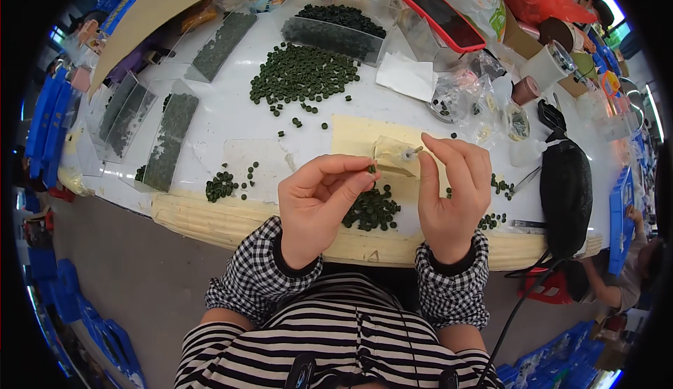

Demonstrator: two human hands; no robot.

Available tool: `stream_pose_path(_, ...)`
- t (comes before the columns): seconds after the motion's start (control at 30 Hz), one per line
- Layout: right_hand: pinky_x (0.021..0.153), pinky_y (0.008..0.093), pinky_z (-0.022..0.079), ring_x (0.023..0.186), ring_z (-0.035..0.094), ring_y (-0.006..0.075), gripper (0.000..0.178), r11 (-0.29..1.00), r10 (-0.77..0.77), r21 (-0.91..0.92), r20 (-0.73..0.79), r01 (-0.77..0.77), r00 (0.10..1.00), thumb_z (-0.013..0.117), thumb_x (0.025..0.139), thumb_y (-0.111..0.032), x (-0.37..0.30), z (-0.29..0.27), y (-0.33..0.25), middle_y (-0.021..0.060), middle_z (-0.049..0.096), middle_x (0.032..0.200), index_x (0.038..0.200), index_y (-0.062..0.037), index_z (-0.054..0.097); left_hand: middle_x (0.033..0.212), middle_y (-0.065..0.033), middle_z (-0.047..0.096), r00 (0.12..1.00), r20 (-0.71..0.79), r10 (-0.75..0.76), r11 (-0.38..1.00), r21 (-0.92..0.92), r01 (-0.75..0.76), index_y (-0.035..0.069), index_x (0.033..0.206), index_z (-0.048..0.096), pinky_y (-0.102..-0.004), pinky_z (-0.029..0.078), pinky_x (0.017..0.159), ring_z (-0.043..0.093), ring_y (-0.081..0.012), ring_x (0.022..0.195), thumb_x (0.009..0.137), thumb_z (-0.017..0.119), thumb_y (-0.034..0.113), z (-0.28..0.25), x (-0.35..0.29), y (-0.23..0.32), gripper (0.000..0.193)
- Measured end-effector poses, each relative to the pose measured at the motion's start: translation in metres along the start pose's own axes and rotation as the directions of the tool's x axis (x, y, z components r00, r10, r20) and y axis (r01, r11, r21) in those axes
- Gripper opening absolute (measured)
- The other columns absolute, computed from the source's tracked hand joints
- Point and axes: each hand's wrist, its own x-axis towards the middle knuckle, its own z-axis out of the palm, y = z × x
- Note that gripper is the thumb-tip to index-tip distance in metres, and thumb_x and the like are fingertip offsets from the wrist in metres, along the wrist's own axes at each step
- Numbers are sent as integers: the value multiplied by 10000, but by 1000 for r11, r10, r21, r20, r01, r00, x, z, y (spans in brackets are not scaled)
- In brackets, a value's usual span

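A small dark green piece is pinched between the thumb and forefinger of the left hand, with the fingertips pressed together around it and most of it hidden. It is held just beside the left end of a pale yellow block; whether the two touch cannot be told.

From the left grip, the block lies to the right and a little farther from the body. A thin rod juts from the block's right side, its long axis running roughly crosswise and tipped slightly away from the body at its right end. By that end the thumb and forefinger of the right hand are set, one to either side of the tip; whether the rod is pinched or only flanked by this grip cannot be told. The rod is thus nearer to the right hand, and the block's left end to the left, so the block is placed between the two grips.

The block is set on a yellow mat on the white tabletop. A near pile of similar pieces is seen below the left fingertips, toward the body, and a wider heap is spread well beyond both hands.
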Motion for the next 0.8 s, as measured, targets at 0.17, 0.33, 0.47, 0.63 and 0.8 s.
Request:
stream_pose_path(0.17, 670, 316, 460, 772, 575, 230, 237, 955, 15, 294, 102, -44, 995, 722, 740, 38, -4, -4, -15, 72, 630, 848, 966, -34, 722, 1024, -135, 661, 999, 3, 39, 999, 22, -39, -70, 1074, 647, -253, 550, 836, 668, -174, 935, 878, 619, -97, 0, 2, -1, 200)
stream_pose_path(0.33, 671, 315, 466, 764, 578, 229, 325, 931, -42, 364, 183, -28, 982, 726, 725, 43, -5, -2, -18, 76, 636, 875, 1043, -28, 722, 1016, -128, 661, 994, 25, 102, 993, 51, -103, -61, 1071, 656, -246, 545, 818, 663, -163, 922, 870, 626, -104, -3, 2, -2, 208)
stream_pose_path(0.47, 675, 320, 468, 769, 581, 234, 353, 921, -43, 388, 213, -44, 976, 724, 724, 39, -8, -2, -18, 81, 634, 883, 1070, -31, 719, 1010, -127, 663, 998, -13, 59, 998, -5, -59, -56, 1057, 663, -245, 546, 815, 660, -162, 914, 862, 631, -111, 0, 1, 0, 205)
stream_pose_path(0.63, 677, 324, 469, 773, 585, 239, 375, 919, -65, 393, 223, -29, 973, 724, 726, 39, -8, -2, -19, 84, 636, 890, 1093, -36, 713, 1006, -132, 667, 997, 8, 79, 997, -7, -79, -53, 1030, 674, -249, 547, 811, 658, -165, 914, 853, 637, -116, -4, 1, -1, 192)
stream_pose_path(0.8, 671, 324, 472, 773, 592, 238, 389, 915, -85, 403, 225, -13, 971, 724, 731, 39, -8, -1, -20, 88, 643, 905, 1112, -35, 705, 1006, -126, 671, 990, 21, 138, 987, 85, -140, -49, 1022, 684, -246, 543, 808, 657, -163, 911, 853, 642, -110, -5, 2, -1, 184)
